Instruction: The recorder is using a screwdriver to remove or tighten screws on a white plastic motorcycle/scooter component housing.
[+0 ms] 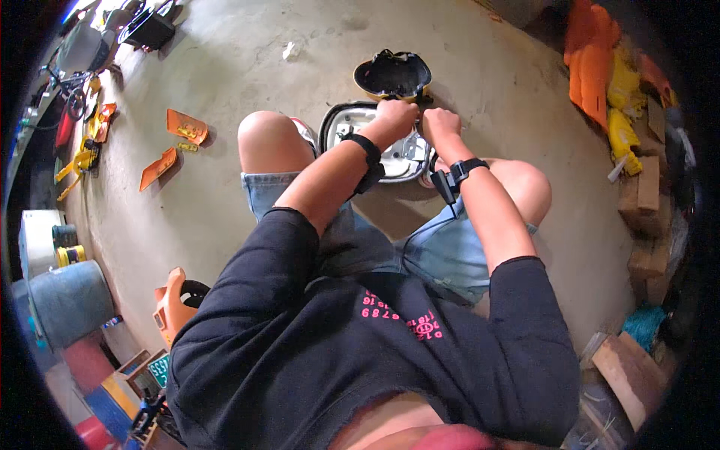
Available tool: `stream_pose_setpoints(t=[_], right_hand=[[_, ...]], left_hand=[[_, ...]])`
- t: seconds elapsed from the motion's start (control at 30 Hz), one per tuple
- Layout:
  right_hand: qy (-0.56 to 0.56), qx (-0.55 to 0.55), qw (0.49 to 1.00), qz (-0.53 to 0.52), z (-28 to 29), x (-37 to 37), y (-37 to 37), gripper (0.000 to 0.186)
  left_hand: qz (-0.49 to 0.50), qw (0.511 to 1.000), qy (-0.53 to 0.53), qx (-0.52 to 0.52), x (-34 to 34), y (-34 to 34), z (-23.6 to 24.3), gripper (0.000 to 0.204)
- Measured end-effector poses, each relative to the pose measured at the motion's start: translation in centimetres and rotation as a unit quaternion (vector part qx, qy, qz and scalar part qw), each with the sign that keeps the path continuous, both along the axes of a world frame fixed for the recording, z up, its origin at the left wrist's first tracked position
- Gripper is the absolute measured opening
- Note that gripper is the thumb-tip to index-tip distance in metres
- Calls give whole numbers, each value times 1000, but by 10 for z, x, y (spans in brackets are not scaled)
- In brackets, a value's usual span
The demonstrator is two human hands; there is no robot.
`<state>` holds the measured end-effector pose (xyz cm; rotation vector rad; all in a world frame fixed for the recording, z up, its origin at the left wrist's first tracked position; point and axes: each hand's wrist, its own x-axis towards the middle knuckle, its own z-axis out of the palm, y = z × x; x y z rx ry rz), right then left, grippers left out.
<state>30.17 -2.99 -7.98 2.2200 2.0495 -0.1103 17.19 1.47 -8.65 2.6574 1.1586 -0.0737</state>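
Between my bent knees lies a shallow white shell with a dark rim (pixel 346 122); its inside is white with some grey parts, and its exact kind I cannot tell. My left hand (pixel 397 117) is closed over its far edge. Close beside it, my right hand (pixel 441 124) is also closed, near the shell's far right corner. The fingertips of both hands nearly meet, and what they pinch is too small or hidden to make out. Just beyond the hands, a yellow bowl-shaped shell with a black inside (pixel 392 76) rests on the floor.
Orange plastic panels (pixel 187 126) and a small yellow piece (pixel 187 147) lie on the concrete floor to the left. A blue barrel (pixel 73 304) stands farther left. Orange panels (pixel 587 64), yellow bags (pixel 622 135) and cardboard boxes (pixel 641 195) line the right side.
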Motion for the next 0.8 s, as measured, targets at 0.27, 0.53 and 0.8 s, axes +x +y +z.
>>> stream_pose_setpoints(t=[0.27,0.53,0.8], right_hand=[[-6,-177,955,239,20,15,14,30],[133,-116,961,215,3,34,15,36],[231,-80,948,205,-2,48,19,34]], left_hand=[[-7,1000,-26,8,-8,0,-3,19],[-46,998,-32,16,0,14,-2,19],[-107,992,-38,47,15,39,-2,19]])
